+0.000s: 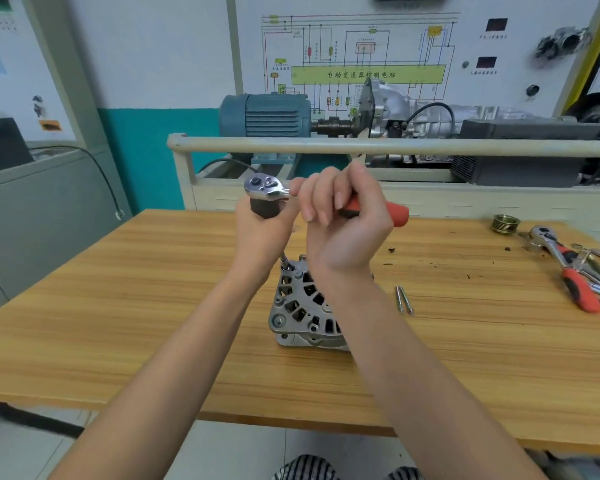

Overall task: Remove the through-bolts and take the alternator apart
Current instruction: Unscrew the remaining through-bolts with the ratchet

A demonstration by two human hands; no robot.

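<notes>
- Left hand (260, 230) grips the dark extension under the chrome ratchet head (265, 188); right hand (347, 220) grips its red handle (392, 213).
- Risk: a tilted socket may slip off the through-bolt on the grey cast alternator (302, 306).

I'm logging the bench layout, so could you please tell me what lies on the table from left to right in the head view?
Alternator → two bolts → brass pulley → spare ratchet.

Both hands on ratchet (267, 188), alternator (302, 306) below
</notes>
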